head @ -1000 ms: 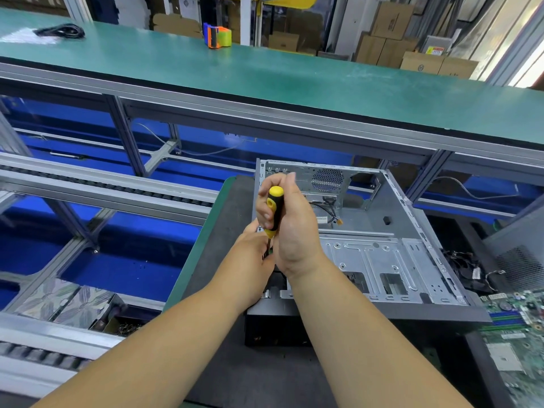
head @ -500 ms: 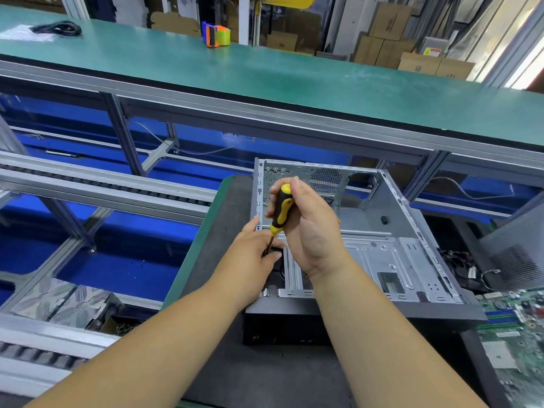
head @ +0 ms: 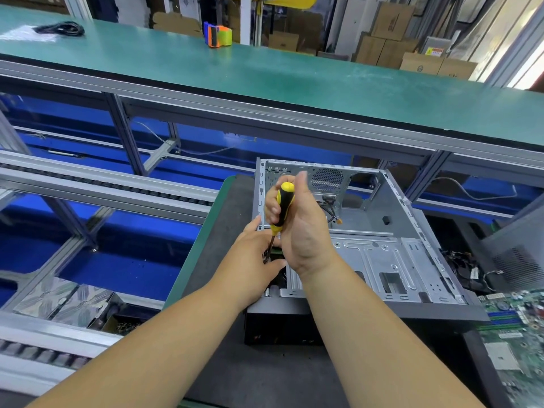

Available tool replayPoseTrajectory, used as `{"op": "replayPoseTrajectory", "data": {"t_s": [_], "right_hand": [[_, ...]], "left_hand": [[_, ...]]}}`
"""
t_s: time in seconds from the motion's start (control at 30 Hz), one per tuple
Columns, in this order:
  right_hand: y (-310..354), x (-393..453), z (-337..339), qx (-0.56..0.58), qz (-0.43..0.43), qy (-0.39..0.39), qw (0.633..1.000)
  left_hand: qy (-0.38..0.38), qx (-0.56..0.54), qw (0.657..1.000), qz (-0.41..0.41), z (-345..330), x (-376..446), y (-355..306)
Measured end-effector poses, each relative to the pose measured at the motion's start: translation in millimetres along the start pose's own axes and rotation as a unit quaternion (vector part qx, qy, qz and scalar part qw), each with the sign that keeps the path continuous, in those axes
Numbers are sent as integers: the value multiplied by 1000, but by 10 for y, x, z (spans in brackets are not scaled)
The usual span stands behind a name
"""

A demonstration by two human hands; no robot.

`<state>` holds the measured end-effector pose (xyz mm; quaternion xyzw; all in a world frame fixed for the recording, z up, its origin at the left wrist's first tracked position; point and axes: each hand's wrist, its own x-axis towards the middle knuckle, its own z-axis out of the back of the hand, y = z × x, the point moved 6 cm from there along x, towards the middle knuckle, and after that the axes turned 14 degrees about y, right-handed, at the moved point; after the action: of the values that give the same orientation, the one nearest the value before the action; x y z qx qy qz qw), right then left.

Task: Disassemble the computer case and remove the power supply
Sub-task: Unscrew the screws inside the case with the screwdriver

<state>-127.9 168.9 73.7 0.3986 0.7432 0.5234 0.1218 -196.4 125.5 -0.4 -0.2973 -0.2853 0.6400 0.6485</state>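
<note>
Computer case (head: 382, 228): wires (head: 331, 212), perhaps.

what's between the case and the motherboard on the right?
Head view: a tangle of loose black cables lies on the dark mat between the computer case and the green motherboard.

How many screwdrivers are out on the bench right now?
1. The yellow-and-black screwdriver is in the right hand, tip down beside the left hand at the computer case. Others may be hidden.

A long green-topped bench (head: 294, 81) on aluminium framing (head: 123, 134) ran across the far side, blue panels (head: 123, 260) beneath it. Cardboard boxes (head: 391, 22) were stacked beyond it. Daylight glared at the far right.
</note>
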Motion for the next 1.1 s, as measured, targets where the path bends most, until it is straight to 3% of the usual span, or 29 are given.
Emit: {"op": "replayPoseTrajectory", "data": {"t_s": [0.43, 0.73, 0.87, 1.1], "right_hand": [[-75, -10, 59, -35, -57, -14, 998], [-144, 49, -45, -9, -5, 17, 1000], [-86, 21, 8, 32, -11, 12, 999], [-11, -59, 76, 0, -24, -4, 1000]], "left_hand": [[-13, 13, 1000, 5, 1, 13, 12], [-28, 9, 999, -20, 6, 14, 0], [-8, -14, 1000, 1, -19, 17, 45], [-5, -2, 1000, 1, -31, 8, 55]]}}
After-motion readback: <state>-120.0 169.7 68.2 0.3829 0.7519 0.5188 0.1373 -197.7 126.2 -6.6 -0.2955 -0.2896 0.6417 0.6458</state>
